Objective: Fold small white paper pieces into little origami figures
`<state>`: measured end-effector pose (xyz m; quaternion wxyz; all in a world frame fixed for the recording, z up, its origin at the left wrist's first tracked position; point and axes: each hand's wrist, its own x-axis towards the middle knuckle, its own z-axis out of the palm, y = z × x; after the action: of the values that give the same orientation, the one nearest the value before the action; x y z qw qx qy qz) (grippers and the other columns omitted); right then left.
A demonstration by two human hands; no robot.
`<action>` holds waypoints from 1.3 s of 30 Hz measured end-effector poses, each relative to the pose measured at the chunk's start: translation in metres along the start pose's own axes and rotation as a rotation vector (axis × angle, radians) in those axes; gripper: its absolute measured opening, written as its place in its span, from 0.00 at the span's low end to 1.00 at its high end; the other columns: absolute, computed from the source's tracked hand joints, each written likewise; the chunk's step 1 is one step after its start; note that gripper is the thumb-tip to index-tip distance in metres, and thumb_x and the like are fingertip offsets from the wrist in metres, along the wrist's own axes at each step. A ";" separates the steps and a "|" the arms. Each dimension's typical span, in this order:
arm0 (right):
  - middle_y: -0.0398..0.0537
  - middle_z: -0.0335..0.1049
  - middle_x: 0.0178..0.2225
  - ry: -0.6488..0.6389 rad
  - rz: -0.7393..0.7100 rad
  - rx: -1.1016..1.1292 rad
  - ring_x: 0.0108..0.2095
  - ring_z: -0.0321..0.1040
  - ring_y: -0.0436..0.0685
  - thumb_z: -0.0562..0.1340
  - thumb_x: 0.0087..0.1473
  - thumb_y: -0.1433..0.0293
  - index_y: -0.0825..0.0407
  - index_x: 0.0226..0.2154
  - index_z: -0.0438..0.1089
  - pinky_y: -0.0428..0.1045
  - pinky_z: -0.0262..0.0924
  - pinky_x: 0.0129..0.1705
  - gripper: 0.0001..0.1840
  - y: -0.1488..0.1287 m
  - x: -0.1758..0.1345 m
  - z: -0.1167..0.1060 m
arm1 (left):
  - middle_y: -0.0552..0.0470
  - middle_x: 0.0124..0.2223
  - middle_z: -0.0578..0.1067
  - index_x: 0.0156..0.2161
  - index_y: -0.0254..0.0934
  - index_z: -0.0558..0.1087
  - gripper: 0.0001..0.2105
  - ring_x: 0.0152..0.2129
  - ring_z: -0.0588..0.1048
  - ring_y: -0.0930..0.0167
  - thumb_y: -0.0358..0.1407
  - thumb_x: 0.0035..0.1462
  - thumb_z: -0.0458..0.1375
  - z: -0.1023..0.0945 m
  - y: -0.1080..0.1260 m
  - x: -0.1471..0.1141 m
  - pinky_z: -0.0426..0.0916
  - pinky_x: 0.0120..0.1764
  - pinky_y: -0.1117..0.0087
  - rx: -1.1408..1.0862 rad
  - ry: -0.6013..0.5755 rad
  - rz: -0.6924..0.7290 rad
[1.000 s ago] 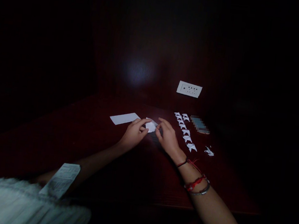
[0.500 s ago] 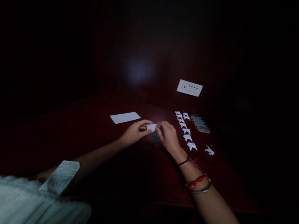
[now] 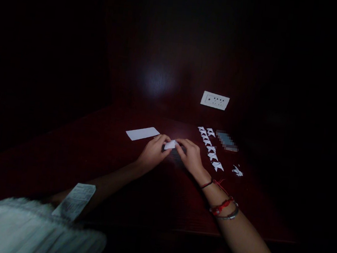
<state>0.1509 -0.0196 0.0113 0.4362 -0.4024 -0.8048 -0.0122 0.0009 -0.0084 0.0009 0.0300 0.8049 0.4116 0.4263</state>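
Between my two hands is a small white piece of folded paper [image 3: 170, 144], held just above a dark ribbed patch of the table. My left hand [image 3: 154, 152] pinches its left side with thumb and fingers. At its right edge, the thumb and fingertips of my right hand [image 3: 190, 155] close on the paper. A white paper strip [image 3: 142, 133] lies flat beyond my left hand. To the right of my right hand, several small folded paper shapes [image 3: 211, 149] lie in a slanting row, with a few more beside its far end.
The dark red table [image 3: 93, 146] meets a wall bearing a white power socket [image 3: 215, 100]. A blurred-out phone-like object [image 3: 227, 141] lies right of the folded shapes. Paper scraps [image 3: 237, 171] sit nearer me. A pale sleeve with a tag [image 3: 76, 201] covers my upper left arm.
The paper has been turned or opened a little between my fingers and now shows a raised peak. My right fingers have shifted from a curled pinch to a more stretched grip on it.
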 end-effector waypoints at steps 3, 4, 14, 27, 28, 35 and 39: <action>0.48 0.66 0.34 0.015 0.002 0.029 0.35 0.61 0.51 0.51 0.48 0.71 0.54 0.36 0.64 0.45 0.55 0.38 0.11 0.000 0.000 0.000 | 0.54 0.33 0.66 0.34 0.37 0.62 0.07 0.29 0.66 0.75 0.29 0.47 0.52 -0.001 0.001 0.001 0.62 0.29 0.76 -0.048 0.027 0.000; 0.48 0.66 0.34 0.019 0.007 0.037 0.35 0.61 0.51 0.51 0.48 0.70 0.54 0.36 0.64 0.45 0.55 0.38 0.11 0.001 0.000 0.000 | 0.54 0.33 0.66 0.34 0.37 0.62 0.06 0.28 0.66 0.75 0.29 0.47 0.52 -0.002 0.001 0.001 0.62 0.28 0.76 -0.063 0.029 -0.007; 0.46 0.67 0.31 0.058 0.043 0.093 0.32 0.62 0.50 0.53 0.47 0.70 0.53 0.32 0.65 0.44 0.55 0.35 0.09 0.000 0.000 -0.001 | 0.54 0.35 0.65 0.34 0.36 0.63 0.08 0.27 0.67 0.77 0.31 0.46 0.55 -0.004 0.001 0.002 0.62 0.27 0.77 -0.150 0.005 0.005; 0.47 0.65 0.30 0.087 0.109 0.129 0.31 0.61 0.49 0.55 0.45 0.72 0.54 0.32 0.66 0.44 0.56 0.34 0.09 -0.001 0.001 0.005 | 0.54 0.30 0.66 0.30 0.36 0.63 0.03 0.27 0.65 0.74 0.32 0.51 0.49 -0.006 0.006 0.002 0.60 0.30 0.74 -0.023 0.007 0.057; 0.46 0.65 0.30 0.086 0.111 0.137 0.31 0.61 0.49 0.54 0.45 0.72 0.53 0.31 0.66 0.44 0.56 0.34 0.09 -0.001 0.002 0.005 | 0.54 0.30 0.66 0.31 0.36 0.63 0.03 0.28 0.65 0.74 0.31 0.52 0.48 -0.006 0.006 0.002 0.61 0.31 0.74 -0.028 -0.004 0.062; 0.45 0.67 0.30 0.093 0.120 0.147 0.31 0.62 0.50 0.55 0.45 0.71 0.53 0.30 0.66 0.44 0.56 0.35 0.08 -0.005 0.003 0.003 | 0.53 0.33 0.66 0.34 0.37 0.63 0.05 0.32 0.65 0.72 0.31 0.53 0.47 -0.010 0.009 0.002 0.59 0.37 0.70 0.111 -0.018 0.102; 0.45 0.67 0.29 0.102 0.142 0.172 0.30 0.63 0.49 0.55 0.44 0.71 0.53 0.31 0.65 0.44 0.56 0.34 0.08 -0.006 0.003 0.003 | 0.52 0.34 0.66 0.36 0.37 0.64 0.06 0.33 0.64 0.70 0.31 0.53 0.46 -0.011 0.010 0.002 0.58 0.38 0.68 0.206 -0.021 0.140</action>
<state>0.1442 -0.0211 0.0134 0.5091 -0.4182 -0.7492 0.0672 0.0000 -0.0166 0.0134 -0.0781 0.8350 0.3957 0.3743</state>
